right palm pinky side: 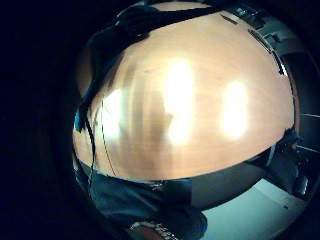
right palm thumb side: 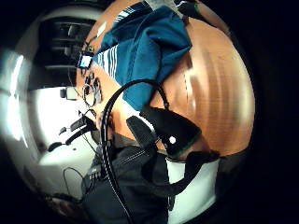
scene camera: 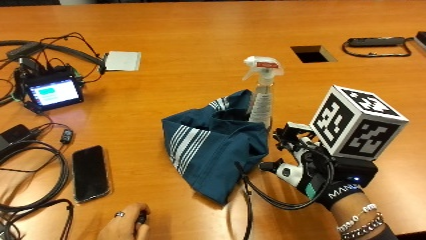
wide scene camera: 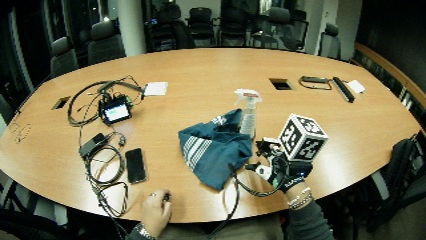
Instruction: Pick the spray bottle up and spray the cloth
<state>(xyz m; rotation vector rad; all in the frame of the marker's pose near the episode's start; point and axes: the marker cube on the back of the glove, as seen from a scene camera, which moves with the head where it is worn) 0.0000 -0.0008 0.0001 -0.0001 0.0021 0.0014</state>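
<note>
Big and round, the shiny orange wooden table (scene camera: 200,45) holds everything. At the left sit a small screen with a blue glow (scene camera: 54,93), black cables (scene camera: 33,170) and a flat black phone (scene camera: 90,172). A bare hand (scene camera: 123,227) rests at the near edge. In the middle lies the crumpled dark blue cloth with white stripes (scene camera: 213,145). Just behind it, touching its far fold, stands the clear spray bottle with a white trigger top (scene camera: 261,95), upright. To the right, near the cloth, is the black-gloved right hand (scene camera: 316,172). It holds nothing, and I cannot tell how its fingers are set. The job looks barely begun: the bottle is not picked up yet. Next, the hand should reach forward past the cloth and wrap around the bottle's neck without tipping it.
</note>
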